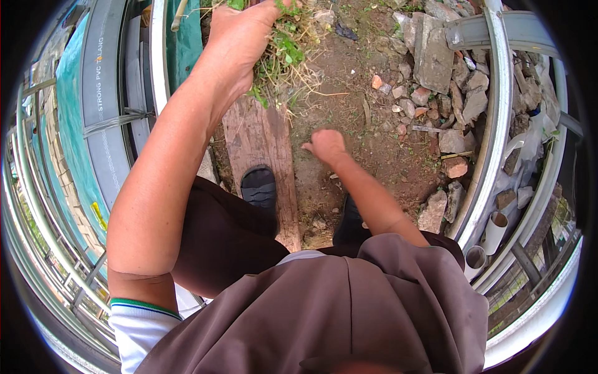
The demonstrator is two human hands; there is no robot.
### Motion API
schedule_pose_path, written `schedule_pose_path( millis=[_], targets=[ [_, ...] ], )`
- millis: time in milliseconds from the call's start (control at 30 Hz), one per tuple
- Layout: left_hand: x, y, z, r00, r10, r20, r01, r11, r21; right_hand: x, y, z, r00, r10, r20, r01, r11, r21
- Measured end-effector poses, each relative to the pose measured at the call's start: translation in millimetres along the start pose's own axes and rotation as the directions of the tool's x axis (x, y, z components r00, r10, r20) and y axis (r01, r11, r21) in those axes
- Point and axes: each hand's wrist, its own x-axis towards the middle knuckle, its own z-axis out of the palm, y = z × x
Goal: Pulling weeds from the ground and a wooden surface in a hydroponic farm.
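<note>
At the top of the head view, my left hand grips a clump of weeds with green leaves and dry stems. The picture's upper edge cuts off part of the fingers. The clump hangs over the far end of a worn wooden plank. My right hand is lower, over the bare soil just right of the plank. Its fingers are curled in and the thumb sticks out to the left. Nothing shows in that hand, though its palm faces away from me.
One dark shoe is on the plank; the other is right of it. Broken concrete and brick rubble lies along the right. Metal rails curve beyond, near white pipe pieces. Grey PVC lengths bearing writing stand at left.
</note>
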Motion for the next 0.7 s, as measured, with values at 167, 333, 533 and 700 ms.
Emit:
schedule_pose_path(
  millis=[167,333,533,700],
  targets=[
    [33.0,-28.4,-29.9,0.946,0.043,0.322,-0.033,0.999,-0.039,18.3,-14.3,34.6,0.992,0.071,-0.104,-0.060,0.993,0.101],
    [32.9,-30.4,-24.3,0.955,0.079,0.286,-0.087,0.996,0.019,6.6,-4.5,28.9,0.981,-0.196,-0.004,0.193,0.958,0.210],
    [27.8,-30.5,-14.8,0.950,0.062,0.307,-0.064,0.998,-0.003,6.7,58.2,-2.8,0.885,0.085,-0.459,0.000,0.983,0.183],
    [36.9,-42.2,-13.4,0.964,0.140,0.225,-0.171,0.977,0.124,-1.8,93.8,11.9,0.811,0.002,-0.586,-0.010,1.000,-0.010]
  ],
)
